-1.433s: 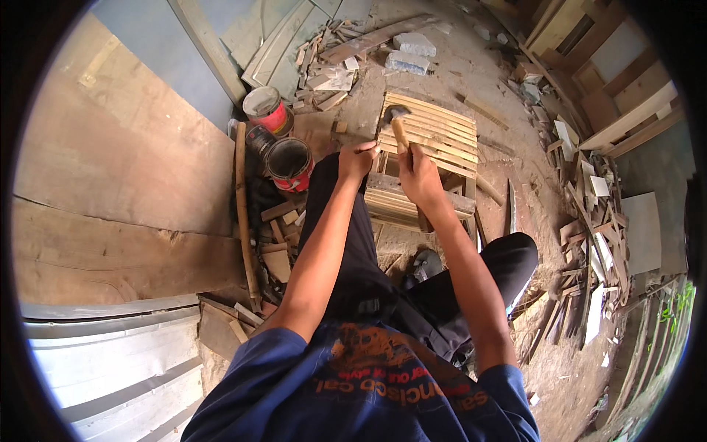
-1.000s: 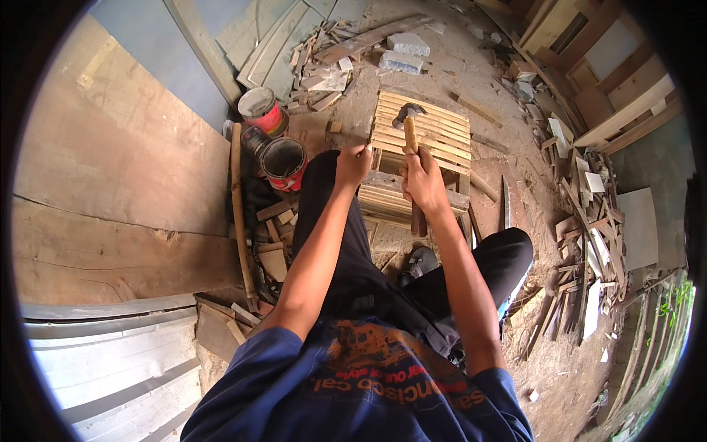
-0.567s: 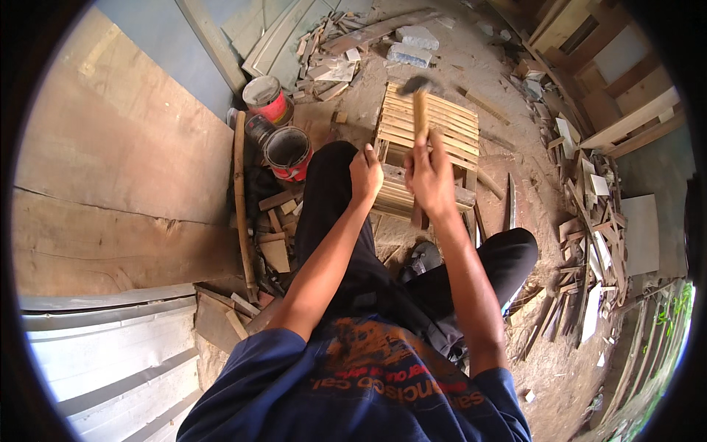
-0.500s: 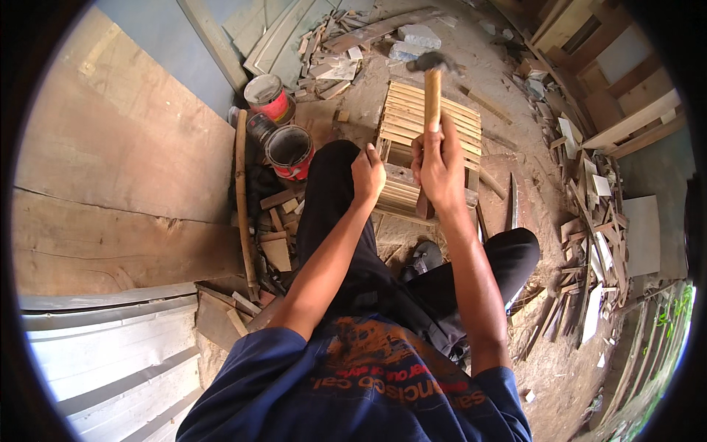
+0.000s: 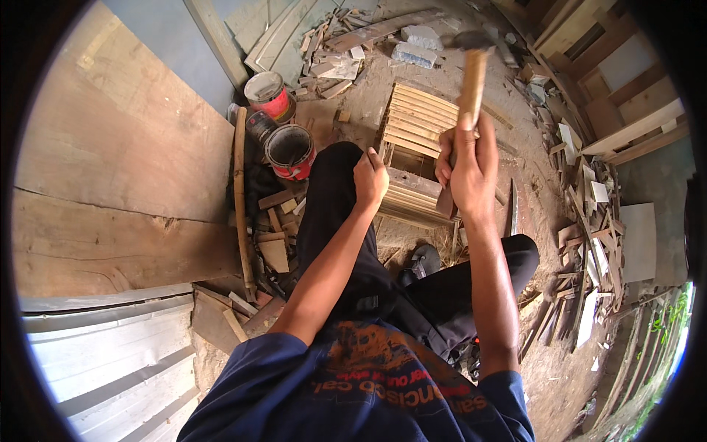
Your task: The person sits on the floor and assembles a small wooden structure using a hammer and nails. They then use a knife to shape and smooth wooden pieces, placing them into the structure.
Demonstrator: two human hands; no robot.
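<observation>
My right hand (image 5: 471, 166) is wrapped round the wooden handle of a hammer (image 5: 472, 88), its dark head raised and blurred by motion above the far side of a slatted wooden crate (image 5: 420, 121). Pale narrow slats cover the crate's far part; nearer to me a gap opens into its inside. Beside the crate's near left corner, my left hand (image 5: 370, 179) is closed, thumb uppermost. What its fingers hold, if anything, is hidden. Part of the crate's right side is covered by my right hand and forearm.
Two red paint cans (image 5: 290, 152) stand left of my knee, beside a long wooden pole (image 5: 240, 199). Wood scraps (image 5: 589, 243) lie heaped on the right. Far ahead are broken blocks (image 5: 416, 55). A long thin blade-like piece (image 5: 513, 206) lies right of the crate.
My right hand and the hammer have moved to the right, uncovering more of the crate's gap. My left hand stays almost where it was.
</observation>
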